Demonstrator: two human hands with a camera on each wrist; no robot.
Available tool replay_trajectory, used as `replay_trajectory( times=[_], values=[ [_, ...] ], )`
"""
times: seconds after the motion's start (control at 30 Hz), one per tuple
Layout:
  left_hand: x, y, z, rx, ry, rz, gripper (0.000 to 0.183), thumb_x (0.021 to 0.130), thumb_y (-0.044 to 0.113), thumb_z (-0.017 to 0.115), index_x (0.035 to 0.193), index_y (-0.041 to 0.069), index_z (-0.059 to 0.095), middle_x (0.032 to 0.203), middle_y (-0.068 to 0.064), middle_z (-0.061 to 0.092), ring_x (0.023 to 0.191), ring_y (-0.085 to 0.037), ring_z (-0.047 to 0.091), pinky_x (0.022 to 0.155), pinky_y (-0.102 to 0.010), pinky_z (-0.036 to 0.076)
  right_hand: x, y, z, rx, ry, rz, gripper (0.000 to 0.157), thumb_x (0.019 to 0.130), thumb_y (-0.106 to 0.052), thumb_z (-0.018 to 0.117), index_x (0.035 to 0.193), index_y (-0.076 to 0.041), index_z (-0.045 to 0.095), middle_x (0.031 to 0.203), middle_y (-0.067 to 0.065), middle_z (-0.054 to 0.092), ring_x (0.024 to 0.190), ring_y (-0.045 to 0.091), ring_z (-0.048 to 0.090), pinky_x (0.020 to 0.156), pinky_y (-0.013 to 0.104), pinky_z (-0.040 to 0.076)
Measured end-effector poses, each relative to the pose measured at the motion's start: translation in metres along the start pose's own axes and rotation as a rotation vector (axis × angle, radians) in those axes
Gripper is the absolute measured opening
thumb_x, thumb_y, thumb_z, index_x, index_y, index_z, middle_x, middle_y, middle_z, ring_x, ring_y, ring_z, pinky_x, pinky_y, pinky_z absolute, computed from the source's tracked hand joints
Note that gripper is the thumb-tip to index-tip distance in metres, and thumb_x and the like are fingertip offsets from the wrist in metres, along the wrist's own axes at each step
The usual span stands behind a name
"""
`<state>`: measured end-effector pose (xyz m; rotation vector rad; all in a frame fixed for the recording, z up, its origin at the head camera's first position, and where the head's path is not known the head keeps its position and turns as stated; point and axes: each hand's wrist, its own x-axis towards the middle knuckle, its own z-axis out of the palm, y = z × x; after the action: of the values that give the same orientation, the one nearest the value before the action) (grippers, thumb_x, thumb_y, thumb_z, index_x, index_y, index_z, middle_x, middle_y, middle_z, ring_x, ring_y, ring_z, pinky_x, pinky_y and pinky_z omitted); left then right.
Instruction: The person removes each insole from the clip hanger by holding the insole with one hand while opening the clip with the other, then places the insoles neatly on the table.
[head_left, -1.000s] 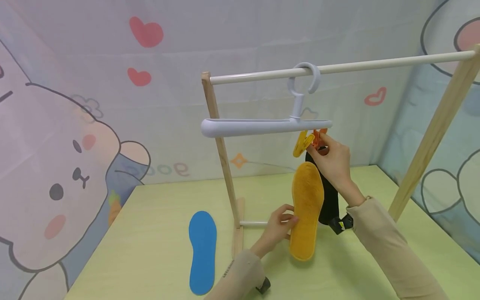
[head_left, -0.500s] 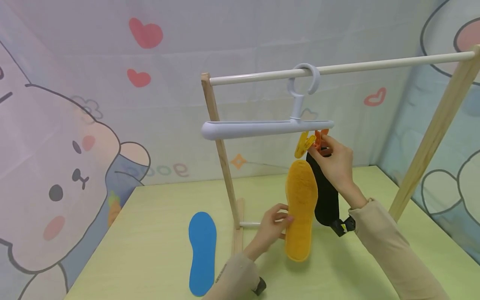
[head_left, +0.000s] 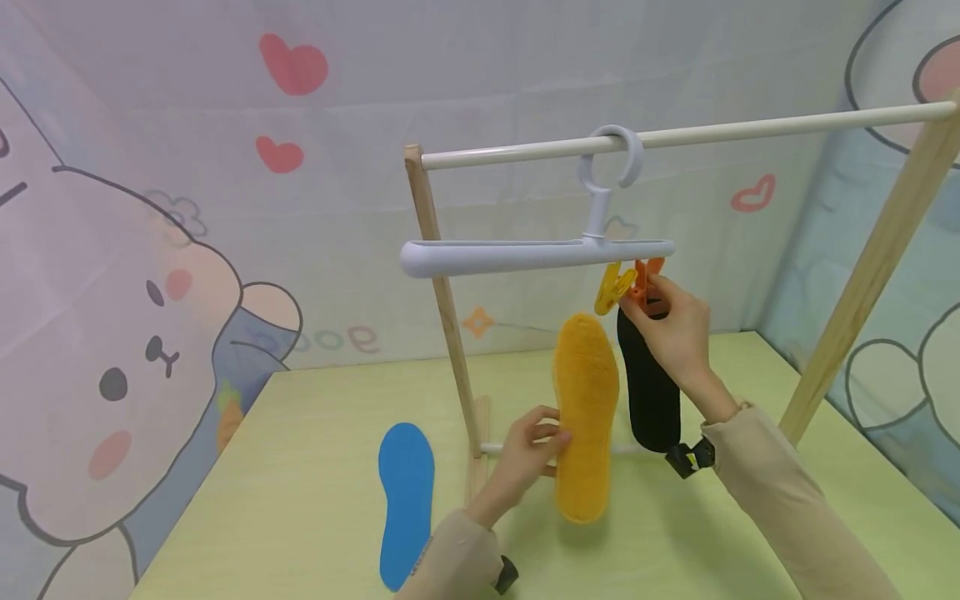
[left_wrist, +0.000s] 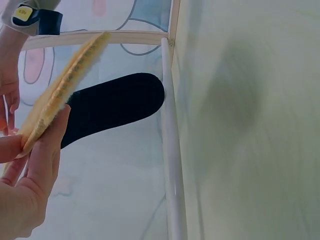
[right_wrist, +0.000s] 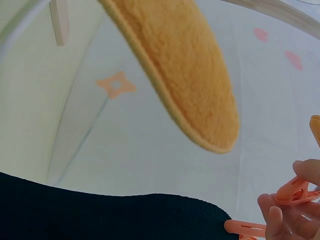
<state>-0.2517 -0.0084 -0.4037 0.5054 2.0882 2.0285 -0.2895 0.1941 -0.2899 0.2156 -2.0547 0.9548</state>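
In the head view, my left hand (head_left: 519,457) holds a fuzzy yellow insole (head_left: 585,417) upright by its left edge, thumb in front and fingers behind. My right hand (head_left: 675,329) is raised below the hanger and pinches an orange clothespin (right_wrist: 293,192). Beside its fingertips hangs a yellow clothespin (head_left: 615,287). A second orange clothespin (right_wrist: 245,228) grips the end of a black insole (head_left: 651,383), which hangs behind and right of the yellow one. Between the yellow insole's top and the yellow clothespin there is a small gap.
A pale lavender hanger (head_left: 495,258) hooks over the white rail (head_left: 750,129) of a wooden-legged rack. A blue insole (head_left: 407,500) lies flat on the light green table (head_left: 300,467) at the left. The rack's low crossbar (left_wrist: 172,150) runs behind the hands.
My left hand has carried the yellow insole leftward, away from the black insole, which now shows more fully. My right hand has shifted slightly right, staying at the clothespins.
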Motion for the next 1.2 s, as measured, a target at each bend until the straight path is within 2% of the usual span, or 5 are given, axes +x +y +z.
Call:
replay_trajectory(
  times=[0.17, 0.5, 0.57, 1.03, 1.2],
  values=[
    [-0.007, 0.004, -0.009, 0.010, 0.011, 0.008, 0.023, 0.086, 0.015, 0.061, 0.105, 0.005, 0.053, 0.097, -0.020, 0.063, 0.080, -0.019, 0.066, 0.056, -0.036, 0.055, -0.004, 0.002, -0.001, 0.032, 0.007, -0.005, 0.031, 0.078, -0.016, 0.070, 0.102, 0.001, 0.063, 0.082, 0.020, 0.067, 0.069, 0.031, 0.063, 0.061, -0.003, 0.034],
    [-0.022, 0.013, -0.028, 0.005, 0.022, -0.013, 0.023, 0.086, 0.014, 0.060, 0.103, 0.003, 0.050, 0.096, -0.015, 0.062, 0.076, -0.016, 0.064, 0.059, -0.038, 0.055, -0.018, -0.004, -0.017, 0.021, -0.009, 0.028, 0.039, 0.080, -0.017, 0.068, 0.114, 0.000, 0.059, 0.087, 0.022, 0.067, 0.068, 0.034, 0.063, 0.060, -0.002, 0.035],
    [-0.025, 0.017, -0.032, 0.012, 0.011, -0.014, 0.024, 0.086, 0.015, 0.061, 0.104, 0.004, 0.050, 0.097, -0.015, 0.061, 0.078, -0.016, 0.064, 0.060, -0.037, 0.056, -0.021, -0.005, -0.020, 0.010, -0.009, 0.043, 0.041, 0.080, -0.018, 0.068, 0.116, 0.000, 0.058, 0.089, 0.021, 0.068, 0.067, 0.026, 0.064, 0.060, -0.001, 0.035],
    [-0.047, 0.040, -0.053, 0.016, -0.030, -0.031, 0.029, 0.085, 0.016, 0.062, 0.108, 0.002, 0.051, 0.097, -0.013, 0.063, 0.078, -0.017, 0.066, 0.062, -0.040, 0.055, -0.034, -0.007, -0.032, -0.028, -0.007, 0.047, 0.045, 0.080, -0.018, 0.067, 0.118, 0.002, 0.055, 0.091, 0.022, 0.068, 0.070, 0.035, 0.063, 0.060, -0.002, 0.033],
    [-0.058, 0.051, -0.061, 0.019, -0.019, -0.036, 0.033, 0.083, 0.018, 0.064, 0.109, 0.002, 0.050, 0.093, -0.006, 0.061, 0.078, -0.013, 0.065, 0.063, -0.040, 0.055, -0.038, -0.006, -0.034, -0.040, 0.009, 0.063, 0.045, 0.080, -0.019, 0.068, 0.119, 0.000, 0.056, 0.089, 0.021, 0.068, 0.065, -0.006, 0.057, 0.060, -0.002, 0.034]
  ],
)
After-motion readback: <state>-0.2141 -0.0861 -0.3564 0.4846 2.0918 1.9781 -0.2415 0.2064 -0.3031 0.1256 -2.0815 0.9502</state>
